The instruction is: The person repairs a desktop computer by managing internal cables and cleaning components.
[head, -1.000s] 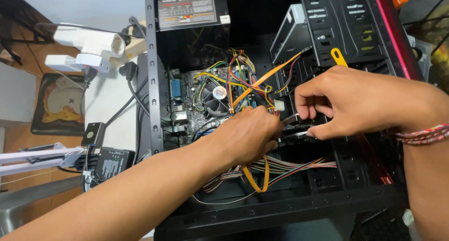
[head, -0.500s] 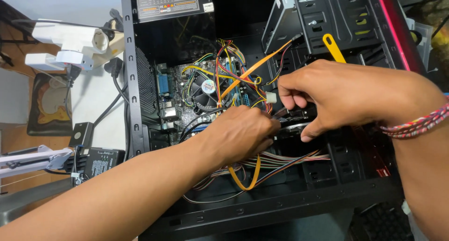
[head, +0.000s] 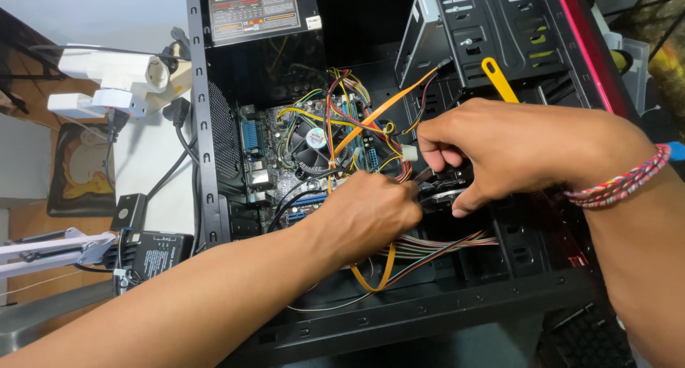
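Wall: a plain pale wall [head: 107, 11] filled the upper left, evenly lit.
Light: soft and diffuse, with no hard shadows on the pale surfaces.
Worktop: a white worktop [head: 153, 161] ran along the left side of the open case, with brown wood [head: 28, 229] showing at its edge.
Power strip: a white power strip [head: 114, 72] with a plugged adapter lay at the upper left, black cables trailing from it.
Mat: a dark mat with a yellowish picture [head: 78, 172] sat on the wood.
Black box: a small black adapter [head: 160, 250] rested near a white clamp arm [head: 50, 246].
Right edge: cluttered and dim, too blurred to tell.
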